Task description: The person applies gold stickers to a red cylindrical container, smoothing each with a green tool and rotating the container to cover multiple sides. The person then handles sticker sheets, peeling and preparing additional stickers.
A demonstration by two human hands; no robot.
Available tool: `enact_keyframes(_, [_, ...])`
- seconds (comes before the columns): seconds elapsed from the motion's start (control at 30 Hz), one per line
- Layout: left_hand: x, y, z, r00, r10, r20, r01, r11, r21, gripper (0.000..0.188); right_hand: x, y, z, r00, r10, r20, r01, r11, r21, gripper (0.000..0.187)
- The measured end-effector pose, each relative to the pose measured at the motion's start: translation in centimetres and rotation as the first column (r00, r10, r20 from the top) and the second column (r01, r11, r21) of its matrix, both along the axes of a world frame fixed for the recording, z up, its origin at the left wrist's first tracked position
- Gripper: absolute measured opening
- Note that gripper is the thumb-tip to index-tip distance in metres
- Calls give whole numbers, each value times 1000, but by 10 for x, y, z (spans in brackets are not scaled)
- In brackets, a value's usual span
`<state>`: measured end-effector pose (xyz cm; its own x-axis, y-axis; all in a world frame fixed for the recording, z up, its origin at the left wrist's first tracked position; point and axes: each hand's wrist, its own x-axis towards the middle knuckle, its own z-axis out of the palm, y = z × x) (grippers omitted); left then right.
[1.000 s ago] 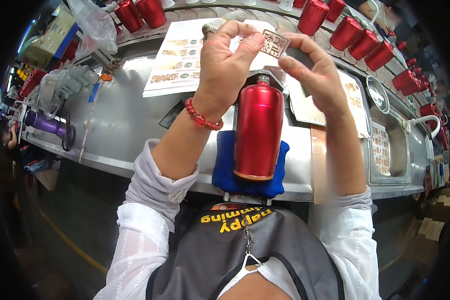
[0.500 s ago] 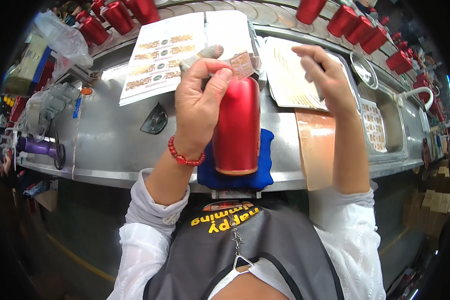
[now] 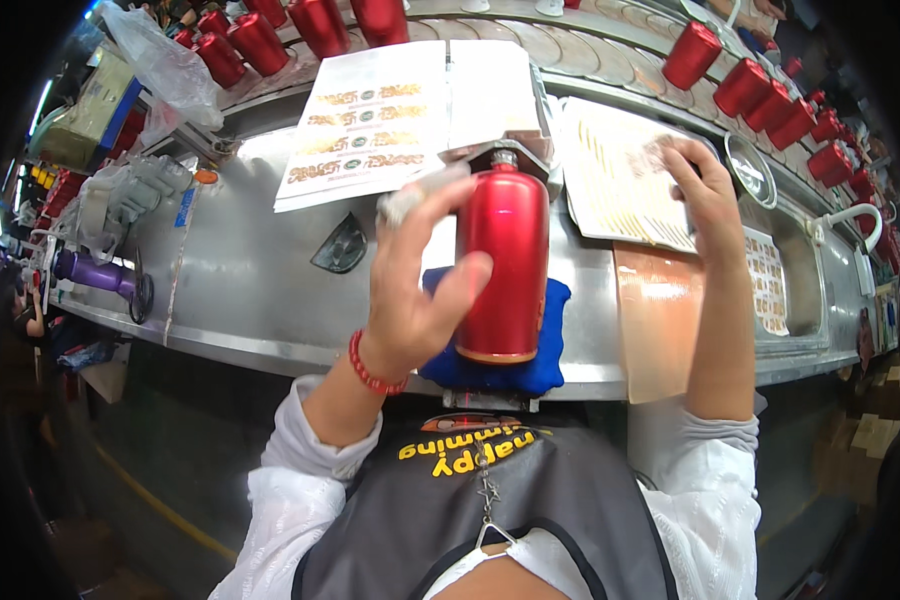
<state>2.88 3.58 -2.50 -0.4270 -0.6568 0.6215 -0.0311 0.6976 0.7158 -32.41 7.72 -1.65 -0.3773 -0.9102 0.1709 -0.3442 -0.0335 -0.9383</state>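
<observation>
Steel tabletop [image 3: 260, 270] runs left to right; its near edge lies just above the person's chest, far edge is a raised ledge carrying a row of red bottles [image 3: 770, 90]. Bare metal shows left of centre, between a dark triangular piece [image 3: 342, 245] and a purple tool [image 3: 95, 277] near the left end. Right of centre the surface is crowded: a label sheet [image 3: 620, 180], a copper-coloured strip [image 3: 660, 320] hanging over the near edge, a smaller sticker sheet [image 3: 767, 280] beyond it. A second, larger printed sheet [image 3: 380, 125] lies at the far side, grey gloves [image 3: 120, 195] and a clear plastic bag [image 3: 160, 65] at far left.

Red bottle [image 3: 505, 270]: glossy metallic red, cylindrical, narrow silver neck pointing away from the person, thin gold band at the base. It rests lengthwise on a blue cushion [image 3: 550, 335] at the near edge, centre.

Left hand [image 3: 420, 280]: fingers spread and laid around the bottle's left side, thumb across the body, a pale cloth-like wad under the fingertips; red bead bracelet at the wrist. Right hand [image 3: 700, 190]: fingers pinched on a small label at the label sheet, well right of the bottle.
</observation>
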Motion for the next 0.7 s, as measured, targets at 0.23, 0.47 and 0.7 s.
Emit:
enact_keyframes(0.23, [36,54,-62,901,5,433,12,999,-36,108,-174,9,-121,269,4,-963,527,836,150,25])
enact_keyframes(0.47, [36,52,-75,888,110,445,-62,991,-121,101,-79,6,-27,479,-71,-875,143,990,-2,13])
enact_keyframes(0.7, [36,45,-71,884,155,442,-51,970,-238,95,76,32,95,699,487,-523,-501,856,127,15])
